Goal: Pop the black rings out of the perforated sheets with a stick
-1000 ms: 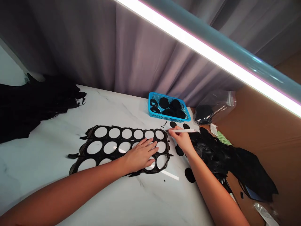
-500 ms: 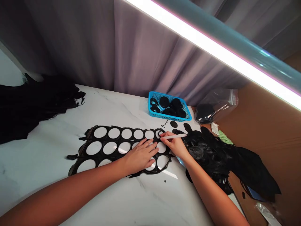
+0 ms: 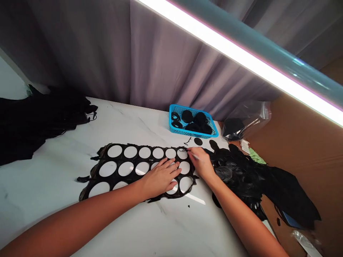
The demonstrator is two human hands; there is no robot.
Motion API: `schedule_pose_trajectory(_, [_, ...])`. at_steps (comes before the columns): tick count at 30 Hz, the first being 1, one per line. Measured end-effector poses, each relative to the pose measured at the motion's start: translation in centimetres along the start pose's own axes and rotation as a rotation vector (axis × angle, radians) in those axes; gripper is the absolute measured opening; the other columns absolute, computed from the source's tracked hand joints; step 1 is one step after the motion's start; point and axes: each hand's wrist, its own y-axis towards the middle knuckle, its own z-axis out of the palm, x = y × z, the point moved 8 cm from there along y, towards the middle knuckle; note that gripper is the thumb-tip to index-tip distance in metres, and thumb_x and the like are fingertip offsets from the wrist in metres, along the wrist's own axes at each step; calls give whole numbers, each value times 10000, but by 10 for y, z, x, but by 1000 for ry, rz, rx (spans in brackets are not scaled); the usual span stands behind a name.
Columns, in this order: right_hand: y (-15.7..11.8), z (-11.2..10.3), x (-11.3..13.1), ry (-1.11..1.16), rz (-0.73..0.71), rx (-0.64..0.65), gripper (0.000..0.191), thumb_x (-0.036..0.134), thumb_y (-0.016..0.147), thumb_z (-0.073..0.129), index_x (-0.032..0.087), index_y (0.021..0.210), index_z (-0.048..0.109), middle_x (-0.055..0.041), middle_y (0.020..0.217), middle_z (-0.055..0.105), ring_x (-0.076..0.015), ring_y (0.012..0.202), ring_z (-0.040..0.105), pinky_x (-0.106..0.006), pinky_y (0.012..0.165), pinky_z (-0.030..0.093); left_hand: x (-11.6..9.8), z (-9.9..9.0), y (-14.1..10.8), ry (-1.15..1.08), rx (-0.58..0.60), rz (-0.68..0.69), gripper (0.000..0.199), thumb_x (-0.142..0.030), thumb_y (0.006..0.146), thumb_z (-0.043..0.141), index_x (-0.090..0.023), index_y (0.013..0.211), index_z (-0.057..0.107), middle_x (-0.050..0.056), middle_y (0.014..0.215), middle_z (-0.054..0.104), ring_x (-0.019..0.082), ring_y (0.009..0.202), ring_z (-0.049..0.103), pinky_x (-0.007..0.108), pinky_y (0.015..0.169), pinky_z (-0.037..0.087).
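A black, flexible-looking sheet [image 3: 122,159] with rows of round holes lies flat on the white marbled table [image 3: 171,228]. My left hand [image 3: 160,178] rests palm down across it, fingers spread, covering some of the holes. At the sheet's far right corner, my right hand [image 3: 203,165] pinches a slim white stick-like tool [image 3: 196,156], mostly hidden by the fingers and slightly blurred. Its tip is near the edge of the last hole in the far row. Whether a thin black strip is held along with it I cannot make out.
Behind the sheet stands a blue basket [image 3: 171,123] with black discs and rings. A loose black disc [image 3: 198,141] lies before it. To the right are a heap of black pieces [image 3: 235,167] and a clear plastic bag [image 3: 249,114]; black material [image 3: 32,125] lies at left.
My right hand has turned and shifted slightly, and the white tool is now mostly hidden. The dark curved strip inside the corner hole no longer shows there. My left hand stays put.
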Motion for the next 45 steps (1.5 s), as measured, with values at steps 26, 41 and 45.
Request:
schedule_pose_trajectory(26, [-24, 16, 46, 1463, 736, 304, 323, 291, 772, 801, 204, 700, 498, -5, 725, 661, -133, 708, 696, -180, 545, 567, 23, -37, 5, -1924, 125, -585, 334, -329, 1005, 473, -149, 1221, 654, 139, 1284, 651, 276, 1211, 608, 463, 1065, 450])
schedule_pose_trajectory(41, [-24, 14, 53, 1558, 720, 358, 297, 236, 807, 776, 184, 749, 489, -74, 894, 746, -206, 921, 747, -168, 617, 598, 21, -41, 1, -1963, 187, -634, 378, -222, 968, 583, -185, 1345, 568, 124, 1345, 609, 296, 1209, 607, 511, 1071, 441])
schedule_pose_trajectory(45, [-25, 14, 54, 1552, 725, 364, 306, 235, 796, 786, 185, 746, 488, -75, 891, 747, -209, 928, 747, -165, 619, 600, 20, -43, 1, -1931, 203, -613, 388, -229, 975, 582, -199, 1360, 551, 111, 1355, 604, 286, 1225, 597, 492, 1076, 444])
